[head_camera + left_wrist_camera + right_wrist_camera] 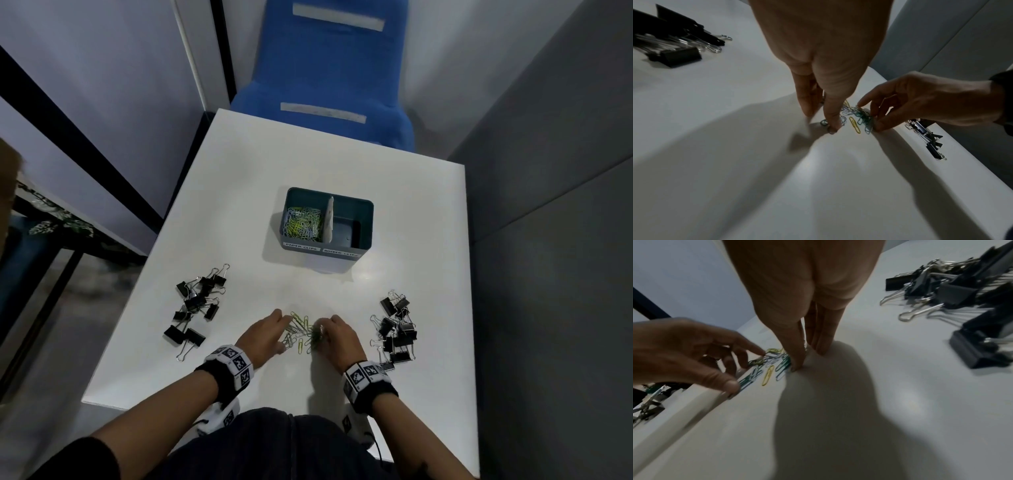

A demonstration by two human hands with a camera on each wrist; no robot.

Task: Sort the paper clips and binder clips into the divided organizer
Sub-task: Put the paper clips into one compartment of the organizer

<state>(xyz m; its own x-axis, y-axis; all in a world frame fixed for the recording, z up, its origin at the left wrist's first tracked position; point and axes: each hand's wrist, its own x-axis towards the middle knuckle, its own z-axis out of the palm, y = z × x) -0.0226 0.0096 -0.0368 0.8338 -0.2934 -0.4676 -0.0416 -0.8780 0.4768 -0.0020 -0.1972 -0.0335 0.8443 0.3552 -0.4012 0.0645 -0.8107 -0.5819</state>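
A small heap of coloured paper clips lies on the white table near its front edge. My left hand stands at its left side and my right hand at its right. Each has thumb and fingertips down on the table and curled round part of the heap. In the left wrist view my left hand touches silver clips. In the right wrist view my right hand closes on green clips. The teal organizer stands farther back; paper clips fill its left compartment.
Two piles of black binder clips lie on the table, one to the left and one to the right of my hands. A blue chair stands beyond the far table edge. Grey walls close in on the right.
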